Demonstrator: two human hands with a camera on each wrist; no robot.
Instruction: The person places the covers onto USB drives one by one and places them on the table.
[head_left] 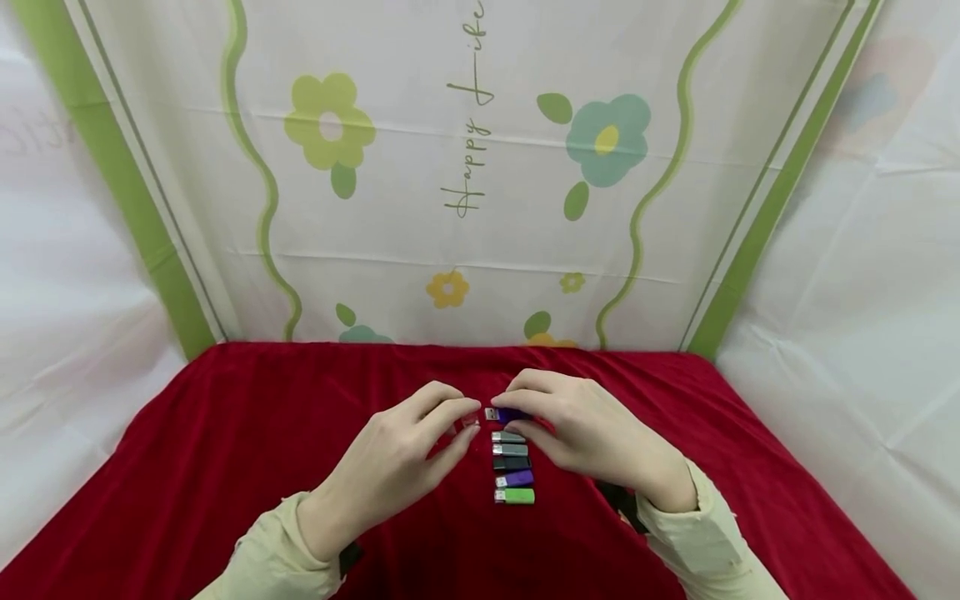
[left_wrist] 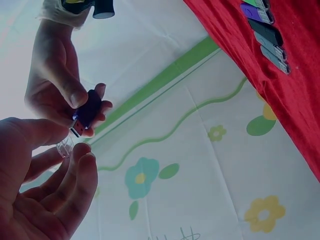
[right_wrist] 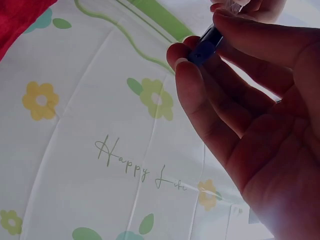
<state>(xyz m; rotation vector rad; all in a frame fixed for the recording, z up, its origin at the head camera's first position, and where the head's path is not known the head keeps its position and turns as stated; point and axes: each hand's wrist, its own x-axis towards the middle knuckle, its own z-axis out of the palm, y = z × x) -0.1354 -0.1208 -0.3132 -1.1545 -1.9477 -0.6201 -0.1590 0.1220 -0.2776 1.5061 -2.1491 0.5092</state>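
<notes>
My left hand (head_left: 401,442) pinches a small clear plastic cap (left_wrist: 65,148) between thumb and fingers. In my right hand (head_left: 592,421) is a dark blue USB flash drive (left_wrist: 89,110), pinched by thumb and fingers with its metal plug bare and pointing left at the cap. The plug and the cap are close together; a small gap shows between them in the head view. Below the drive, on the red cloth, lies a column of USB sticks: two grey ones (head_left: 513,450), a black one (head_left: 513,464), a purple one (head_left: 519,479) and a light green one (head_left: 520,497).
A red velvet cloth (head_left: 300,417) covers the table, with folds along its surface. White fabric with printed flowers (head_left: 390,208) hangs behind it, and plain white fabric (head_left: 847,400) encloses the sides.
</notes>
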